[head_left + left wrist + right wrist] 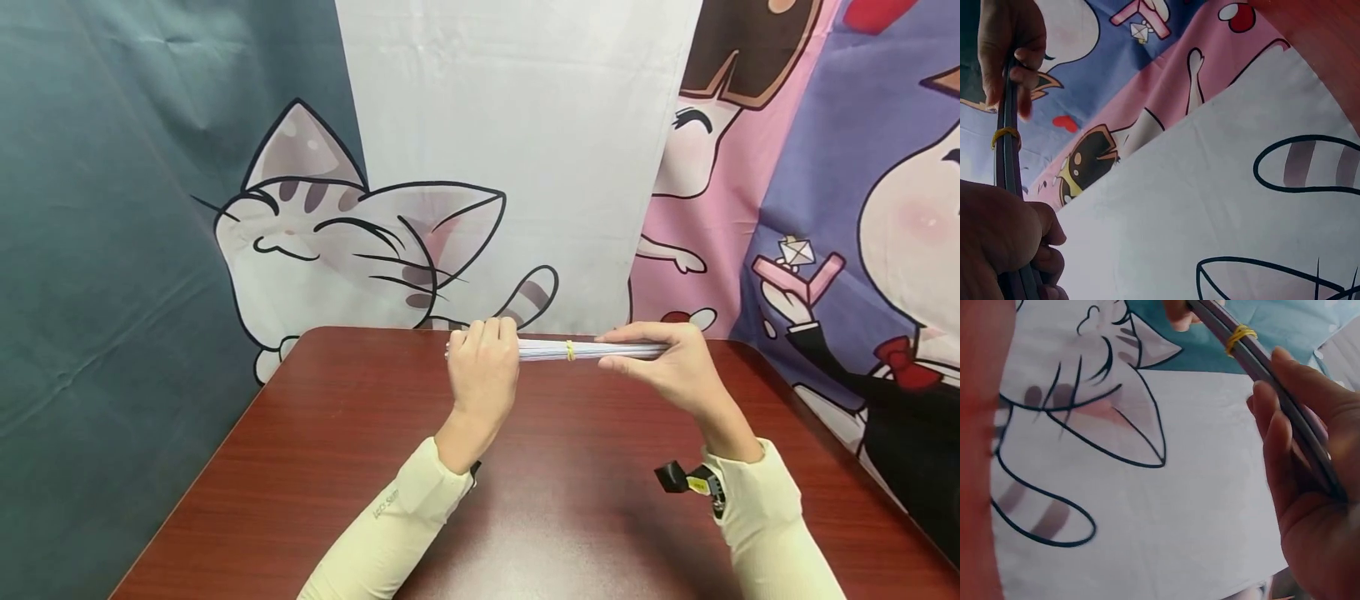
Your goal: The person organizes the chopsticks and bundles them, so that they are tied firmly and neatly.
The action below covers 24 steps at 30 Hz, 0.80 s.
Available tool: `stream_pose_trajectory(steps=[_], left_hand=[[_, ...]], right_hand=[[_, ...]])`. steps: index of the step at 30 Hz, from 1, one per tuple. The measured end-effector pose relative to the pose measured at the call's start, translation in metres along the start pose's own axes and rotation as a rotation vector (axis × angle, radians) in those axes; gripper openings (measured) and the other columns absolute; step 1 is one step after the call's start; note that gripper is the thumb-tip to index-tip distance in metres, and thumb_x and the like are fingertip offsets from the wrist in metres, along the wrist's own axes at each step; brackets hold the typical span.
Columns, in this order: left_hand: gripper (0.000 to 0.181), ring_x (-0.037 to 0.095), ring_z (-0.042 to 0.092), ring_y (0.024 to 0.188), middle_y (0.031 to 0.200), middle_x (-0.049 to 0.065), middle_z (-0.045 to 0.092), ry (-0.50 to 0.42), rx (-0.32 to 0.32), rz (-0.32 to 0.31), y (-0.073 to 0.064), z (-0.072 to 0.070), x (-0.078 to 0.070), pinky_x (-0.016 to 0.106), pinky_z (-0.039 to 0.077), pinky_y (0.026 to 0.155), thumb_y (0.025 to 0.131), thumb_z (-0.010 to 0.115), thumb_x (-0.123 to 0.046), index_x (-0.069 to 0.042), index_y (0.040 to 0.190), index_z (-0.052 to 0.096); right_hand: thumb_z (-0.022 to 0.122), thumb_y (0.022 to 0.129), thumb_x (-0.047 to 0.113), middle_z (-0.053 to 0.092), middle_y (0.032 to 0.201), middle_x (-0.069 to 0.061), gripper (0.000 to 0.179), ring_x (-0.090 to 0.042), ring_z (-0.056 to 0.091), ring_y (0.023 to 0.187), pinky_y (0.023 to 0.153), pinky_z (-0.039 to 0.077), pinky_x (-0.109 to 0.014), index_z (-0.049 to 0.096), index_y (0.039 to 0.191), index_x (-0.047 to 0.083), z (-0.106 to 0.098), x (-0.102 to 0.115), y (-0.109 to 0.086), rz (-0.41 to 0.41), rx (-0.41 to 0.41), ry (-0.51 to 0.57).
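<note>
A slim bundle of long, thin, pale sticks (pixel 546 350) is held level above the far part of the table in the head view. A yellow rubber band (pixel 570 350) wraps it near the middle. My left hand (pixel 485 362) grips one end, fingers curled round it, with the tips poking out past the fist. At the other end, my right hand (pixel 667 367) holds the bundle between thumb and fingers. The right wrist view shows the bundle (pixel 1285 394) running into the right palm, where its end is hidden. Seen from the left wrist, the band (pixel 1005 136) sits between both hands.
Below the hands lies a reddish-brown wooden table (pixel 337 450) with rounded far corners. A printed cloth backdrop (pixel 525 167) with cartoon figures hangs behind its far edge. A black wrist device (pixel 686 481) is strapped at the right sleeve.
</note>
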<state>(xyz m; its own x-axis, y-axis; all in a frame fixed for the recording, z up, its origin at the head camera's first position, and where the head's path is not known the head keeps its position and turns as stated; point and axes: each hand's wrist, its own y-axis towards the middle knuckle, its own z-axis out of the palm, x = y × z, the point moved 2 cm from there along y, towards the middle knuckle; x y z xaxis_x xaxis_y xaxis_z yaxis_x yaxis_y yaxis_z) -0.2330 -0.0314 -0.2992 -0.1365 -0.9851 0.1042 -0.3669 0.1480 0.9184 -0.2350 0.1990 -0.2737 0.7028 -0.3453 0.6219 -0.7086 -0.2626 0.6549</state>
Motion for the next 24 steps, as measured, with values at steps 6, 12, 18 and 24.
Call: stream_pose_trajectory(steps=[6,12,18,24], left_hand=[[0.017,0.02,0.053,0.064,0.065,0.003,0.054,-0.014,-0.023,0.042,0.0,-0.001,0.002,0.033,0.036,0.062,0.08,0.063,-0.003,-0.014,0.07,0.053],[0.017,0.02,0.056,0.064,0.066,0.001,0.053,-0.128,-0.015,0.154,0.0,-0.002,0.013,0.033,0.037,0.062,0.075,0.071,-0.009,-0.013,0.075,0.054],[0.033,0.017,0.063,0.073,0.081,-0.001,0.063,-0.407,0.073,0.237,-0.004,0.0,0.034,0.032,0.043,0.06,0.067,0.085,-0.019,-0.012,0.089,0.062],[0.033,0.013,0.06,0.077,0.091,0.001,0.065,-0.896,0.172,0.217,-0.003,0.007,0.05,0.027,0.05,0.067,0.072,0.083,-0.009,-0.007,0.1,0.066]], right_hand=[[0.082,0.065,-0.016,0.076,0.09,-0.002,0.032,-0.007,0.069,0.078,0.06,0.054,-0.018,0.075,0.095,-0.007,0.003,-0.008,-0.005,-0.002,-0.004,0.107],[0.08,0.063,-0.022,0.077,0.088,-0.001,0.031,-0.008,0.071,0.075,0.058,0.053,-0.018,0.075,0.091,-0.01,0.0,-0.006,-0.004,-0.029,-0.023,0.176],[0.079,0.063,-0.023,0.077,0.088,-0.006,0.031,-0.01,0.072,0.078,0.061,0.055,-0.02,0.074,0.092,-0.012,-0.006,0.0,-0.005,-0.027,-0.014,0.187],[0.079,0.067,-0.019,0.076,0.089,-0.006,0.03,-0.012,0.072,0.077,0.06,0.055,-0.02,0.073,0.095,-0.012,-0.014,-0.019,-0.008,0.04,-0.007,0.234]])
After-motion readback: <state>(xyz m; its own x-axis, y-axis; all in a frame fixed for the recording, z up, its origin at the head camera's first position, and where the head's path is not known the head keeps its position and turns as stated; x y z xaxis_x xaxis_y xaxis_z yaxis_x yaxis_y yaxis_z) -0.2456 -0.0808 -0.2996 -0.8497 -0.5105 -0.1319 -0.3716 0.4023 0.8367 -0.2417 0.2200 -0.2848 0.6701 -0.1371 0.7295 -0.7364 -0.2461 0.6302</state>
